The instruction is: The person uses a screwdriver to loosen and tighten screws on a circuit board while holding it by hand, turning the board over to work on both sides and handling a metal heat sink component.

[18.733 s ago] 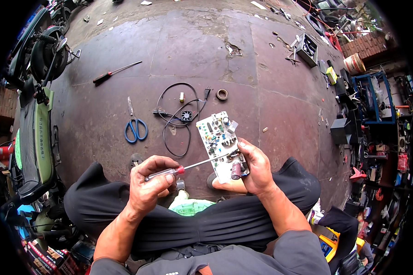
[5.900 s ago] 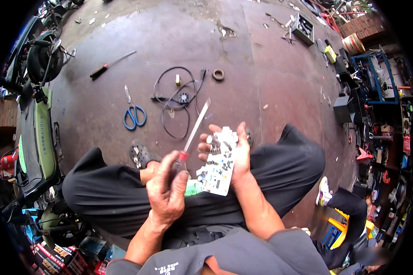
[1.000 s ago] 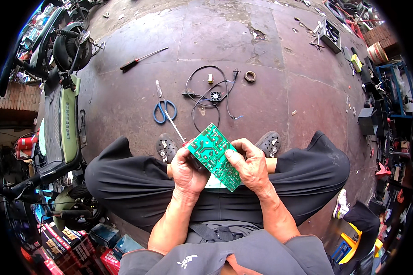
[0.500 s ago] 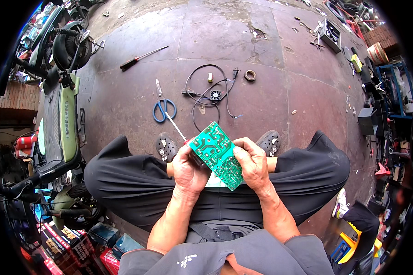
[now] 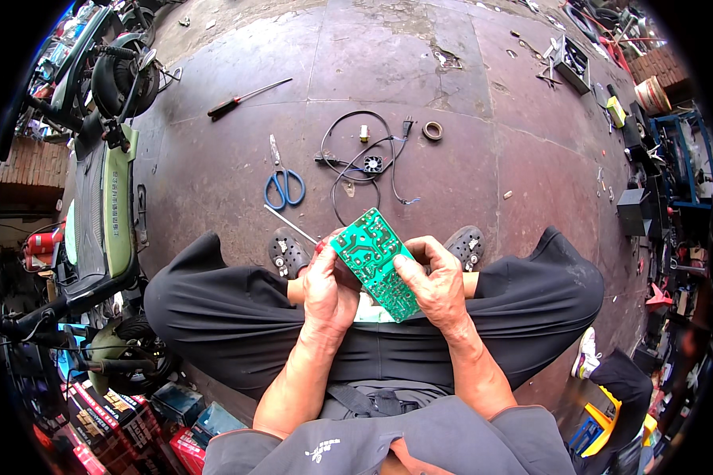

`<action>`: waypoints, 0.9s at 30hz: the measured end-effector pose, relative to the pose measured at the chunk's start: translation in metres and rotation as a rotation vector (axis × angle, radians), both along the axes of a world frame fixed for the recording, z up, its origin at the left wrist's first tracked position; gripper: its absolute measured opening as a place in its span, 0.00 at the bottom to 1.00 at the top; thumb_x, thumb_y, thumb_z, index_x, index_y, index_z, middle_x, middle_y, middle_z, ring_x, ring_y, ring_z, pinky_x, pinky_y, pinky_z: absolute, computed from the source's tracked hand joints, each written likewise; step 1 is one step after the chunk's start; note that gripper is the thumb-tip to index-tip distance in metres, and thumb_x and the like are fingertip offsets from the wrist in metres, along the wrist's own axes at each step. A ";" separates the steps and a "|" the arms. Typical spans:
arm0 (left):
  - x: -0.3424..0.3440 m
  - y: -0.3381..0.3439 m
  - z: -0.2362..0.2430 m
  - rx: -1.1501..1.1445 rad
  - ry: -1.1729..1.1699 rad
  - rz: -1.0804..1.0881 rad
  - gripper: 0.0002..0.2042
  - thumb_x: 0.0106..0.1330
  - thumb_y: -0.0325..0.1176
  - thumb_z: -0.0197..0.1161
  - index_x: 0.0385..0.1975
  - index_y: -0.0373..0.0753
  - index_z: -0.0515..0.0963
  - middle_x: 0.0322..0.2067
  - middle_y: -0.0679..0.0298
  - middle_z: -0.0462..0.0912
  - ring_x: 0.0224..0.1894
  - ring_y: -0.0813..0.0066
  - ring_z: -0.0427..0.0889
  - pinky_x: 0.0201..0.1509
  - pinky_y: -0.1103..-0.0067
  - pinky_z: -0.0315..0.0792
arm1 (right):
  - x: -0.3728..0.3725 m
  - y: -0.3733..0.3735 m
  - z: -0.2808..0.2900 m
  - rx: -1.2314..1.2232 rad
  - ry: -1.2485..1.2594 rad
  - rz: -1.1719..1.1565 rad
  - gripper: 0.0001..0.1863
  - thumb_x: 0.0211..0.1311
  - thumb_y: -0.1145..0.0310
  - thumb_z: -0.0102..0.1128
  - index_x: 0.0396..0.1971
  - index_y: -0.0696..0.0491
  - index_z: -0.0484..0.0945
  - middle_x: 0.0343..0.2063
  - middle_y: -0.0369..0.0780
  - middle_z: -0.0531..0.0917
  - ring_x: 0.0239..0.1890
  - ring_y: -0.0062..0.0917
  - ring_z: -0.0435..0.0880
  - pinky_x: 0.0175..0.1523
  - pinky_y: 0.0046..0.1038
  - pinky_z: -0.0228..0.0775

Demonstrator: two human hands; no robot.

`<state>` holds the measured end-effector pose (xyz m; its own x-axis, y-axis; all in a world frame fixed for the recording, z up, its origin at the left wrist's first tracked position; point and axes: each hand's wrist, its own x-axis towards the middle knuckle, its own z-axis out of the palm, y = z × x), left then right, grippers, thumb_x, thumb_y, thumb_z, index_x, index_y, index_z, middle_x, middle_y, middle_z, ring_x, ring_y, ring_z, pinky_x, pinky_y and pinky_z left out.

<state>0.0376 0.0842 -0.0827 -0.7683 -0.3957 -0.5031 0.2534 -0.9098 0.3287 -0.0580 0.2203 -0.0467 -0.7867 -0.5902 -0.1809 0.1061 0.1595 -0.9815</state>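
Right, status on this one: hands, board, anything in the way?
Right hand gripping green circuit board, thumb covering part of its face. Left hand at board's left edge, holding screwdriver. Blue-handled scissors on floor near screwdriver tip.

"What's the floor [image 5: 451, 178] like?"
"Dark reddish-brown, seamed into large sections, chipped and broken toward its far edge."
"How bright is it?"
"Brightest at the far edge, where the surface shines pale."
"Any walls?"
"A brick wall [image 5: 28, 165] beyond the left edge, and brickwork [image 5: 659, 66] past the far right corner."
"Furniture?"
"A blue metal frame [image 5: 673, 120] by the right edge, amid clutter."
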 end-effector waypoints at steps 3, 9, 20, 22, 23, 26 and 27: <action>0.002 0.000 -0.010 0.006 0.029 0.021 0.17 0.75 0.42 0.44 0.51 0.38 0.74 0.48 0.59 0.82 0.52 0.63 0.80 0.61 0.64 0.69 | -0.001 -0.001 0.001 -0.002 -0.025 0.024 0.12 0.62 0.68 0.65 0.38 0.60 0.77 0.28 0.37 0.83 0.33 0.15 0.79 0.39 0.22 0.73; -0.002 -0.002 0.002 0.036 0.087 -0.057 0.20 0.76 0.45 0.43 0.55 0.38 0.72 0.52 0.57 0.80 0.54 0.59 0.79 0.63 0.61 0.68 | 0.001 -0.002 0.000 -0.053 -0.121 0.019 0.12 0.66 0.67 0.62 0.39 0.60 0.75 0.29 0.35 0.81 0.33 0.14 0.77 0.39 0.19 0.71; -0.007 -0.001 0.001 0.064 0.060 -0.046 0.21 0.76 0.46 0.42 0.56 0.38 0.72 0.53 0.57 0.79 0.55 0.58 0.78 0.63 0.60 0.67 | 0.000 -0.001 -0.008 -0.098 -0.132 -0.035 0.12 0.73 0.63 0.53 0.39 0.59 0.76 0.24 0.30 0.75 0.29 0.11 0.68 0.33 0.18 0.64; -0.006 -0.002 -0.001 0.049 0.078 -0.055 0.21 0.76 0.46 0.42 0.56 0.38 0.72 0.53 0.58 0.79 0.55 0.59 0.78 0.63 0.60 0.67 | 0.000 -0.001 -0.010 -0.108 -0.124 -0.039 0.12 0.72 0.64 0.53 0.39 0.59 0.76 0.24 0.30 0.75 0.29 0.11 0.69 0.34 0.18 0.64; -0.005 -0.002 -0.002 0.044 0.079 -0.063 0.20 0.76 0.46 0.42 0.56 0.39 0.72 0.53 0.58 0.79 0.55 0.59 0.78 0.63 0.60 0.68 | 0.000 -0.002 -0.009 -0.099 -0.105 -0.040 0.12 0.72 0.64 0.53 0.39 0.59 0.76 0.24 0.30 0.75 0.29 0.11 0.69 0.34 0.18 0.65; -0.006 -0.001 0.000 0.022 0.051 -0.070 0.20 0.76 0.45 0.42 0.55 0.38 0.72 0.52 0.58 0.80 0.54 0.61 0.78 0.61 0.63 0.69 | 0.000 -0.002 -0.007 -0.091 -0.070 -0.045 0.12 0.72 0.65 0.54 0.39 0.59 0.76 0.25 0.30 0.76 0.30 0.11 0.70 0.35 0.18 0.66; -0.007 0.001 0.004 0.011 0.021 -0.061 0.19 0.76 0.44 0.44 0.54 0.37 0.72 0.51 0.59 0.80 0.52 0.62 0.79 0.58 0.65 0.71 | -0.001 -0.002 -0.007 -0.091 -0.062 -0.048 0.12 0.72 0.65 0.54 0.39 0.59 0.76 0.26 0.30 0.77 0.30 0.11 0.70 0.35 0.18 0.66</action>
